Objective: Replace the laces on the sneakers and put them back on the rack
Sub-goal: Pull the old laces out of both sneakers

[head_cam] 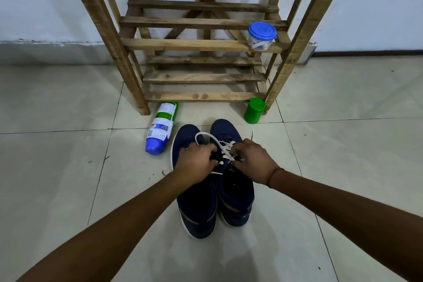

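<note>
Two navy sneakers stand side by side on the tiled floor, toes toward the rack: the left sneaker (196,208) and the right sneaker (235,194). A white lace (225,147) is threaded across the right sneaker's eyelets, with a loop (206,136) arching over the left toe. My left hand (194,163) and my right hand (254,160) both pinch this lace over the tongue. The wooden rack (201,44) stands right behind the shoes.
A blue-capped spray bottle (160,128) lies on the floor left of the shoes. A green jar (254,110) stands by the rack's right front leg. A clear tub with a blue lid (262,35) sits on a rack slat. White wall behind.
</note>
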